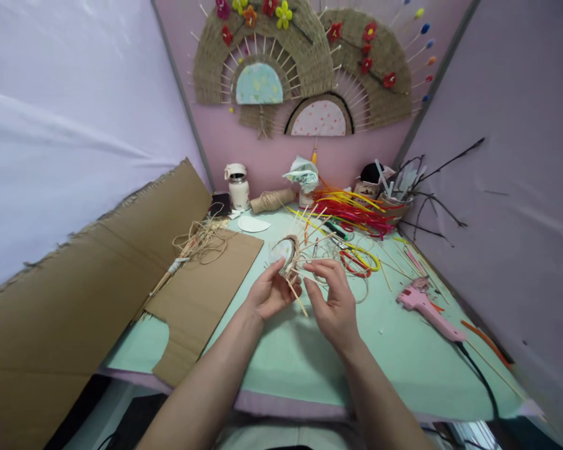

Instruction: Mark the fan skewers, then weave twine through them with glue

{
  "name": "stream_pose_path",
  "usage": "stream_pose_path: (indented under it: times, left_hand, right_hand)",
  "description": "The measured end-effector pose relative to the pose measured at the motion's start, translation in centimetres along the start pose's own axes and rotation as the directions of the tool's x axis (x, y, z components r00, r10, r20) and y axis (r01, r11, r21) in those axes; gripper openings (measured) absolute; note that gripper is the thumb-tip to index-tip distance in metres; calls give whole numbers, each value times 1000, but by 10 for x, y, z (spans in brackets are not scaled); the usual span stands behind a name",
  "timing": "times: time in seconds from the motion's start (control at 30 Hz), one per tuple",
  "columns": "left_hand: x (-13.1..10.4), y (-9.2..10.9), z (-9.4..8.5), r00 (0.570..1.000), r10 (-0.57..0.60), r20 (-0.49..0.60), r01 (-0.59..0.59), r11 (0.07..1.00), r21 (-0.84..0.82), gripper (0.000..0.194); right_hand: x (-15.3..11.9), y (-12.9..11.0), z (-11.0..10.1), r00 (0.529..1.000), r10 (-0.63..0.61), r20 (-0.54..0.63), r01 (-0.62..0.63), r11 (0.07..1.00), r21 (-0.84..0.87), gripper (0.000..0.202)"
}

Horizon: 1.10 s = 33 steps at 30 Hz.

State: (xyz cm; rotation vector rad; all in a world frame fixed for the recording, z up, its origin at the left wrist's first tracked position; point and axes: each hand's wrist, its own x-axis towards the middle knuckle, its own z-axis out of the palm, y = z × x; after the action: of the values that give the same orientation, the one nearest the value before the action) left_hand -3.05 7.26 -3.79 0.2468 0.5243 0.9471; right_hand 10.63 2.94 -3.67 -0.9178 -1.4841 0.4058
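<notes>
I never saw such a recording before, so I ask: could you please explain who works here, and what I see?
There is no robot: these are a person's bare hands, seen by one camera worn on the head, looking forward and down. The left hand holds a small fan with thin sticks. The right hand has its fingers close beside it; whether they pinch anything, I cannot tell. On the table lie cardboard, scissors and a pink glue gun. Decorated fans hang behind.
</notes>
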Motion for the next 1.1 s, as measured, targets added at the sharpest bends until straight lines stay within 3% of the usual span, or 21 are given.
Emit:
stream_pose_path:
  times: [0.1,0.17,0.23,0.33,0.67,0.93,1.1]
  left_hand:
    - [2,-3,-2,999,28,-22,-26,997,74,14]
    - [2,-5,-2,998,65,-22,-62,991,119,14]
    - [2,-7,-3,994,105,-1,-104,981,162,16]
    - [1,-9,-2,991,129,20,-130,972,196,18]
    - [0,-9,-2,999,31,37,-36,989,142,16]
    - [-1,-6,-5,998,-52,31,48,992,116,19]
    - [0,-4,-7,993,-116,7,115,989,94,18]
  right_hand:
    - [-1,7,-1,977,211,-31,-203,965,164,12]
    - [-1,13,-3,925,381,-3,-363,885,292,13]
    - [-1,19,-6,866,490,97,-487,787,377,19]
    - [-2,23,-8,806,537,251,-589,678,440,25]
    - [-1,19,-5,740,577,345,-666,559,494,23]
    - [-2,18,-5,771,553,315,-632,612,475,25]
    - [-3,14,-6,764,570,301,-638,600,483,28]
